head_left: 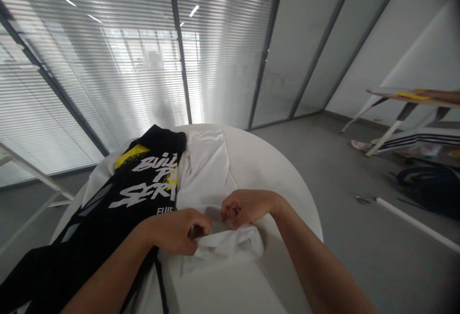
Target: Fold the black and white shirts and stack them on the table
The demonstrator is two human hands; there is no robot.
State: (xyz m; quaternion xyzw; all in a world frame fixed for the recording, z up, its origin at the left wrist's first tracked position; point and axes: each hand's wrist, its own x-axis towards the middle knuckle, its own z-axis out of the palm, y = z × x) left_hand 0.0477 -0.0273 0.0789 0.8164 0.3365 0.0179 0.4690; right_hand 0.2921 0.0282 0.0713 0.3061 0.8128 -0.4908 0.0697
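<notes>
A white garment (203, 165) lies on a round white table, its near end folded over into a loose roll. My left hand (176, 231) is closed, with thumb and fingers pinching the left end of that roll. Just to the right, my right hand (249, 206) has its fingers curled in at the upper side of the roll; its fingertips are partly hidden, and the cloth appears to be between them. Under my left forearm and left of the white garment lies a black garment (132, 223) with white lettering and a yellow patch.
The round table's right rim (302, 180) curves past my right arm. A glass wall with blinds (223, 65) stands behind. At right are a wooden-topped table (395, 95), part of another person's arm (443, 95), a white pole (417, 223) and a dark bag (431, 185).
</notes>
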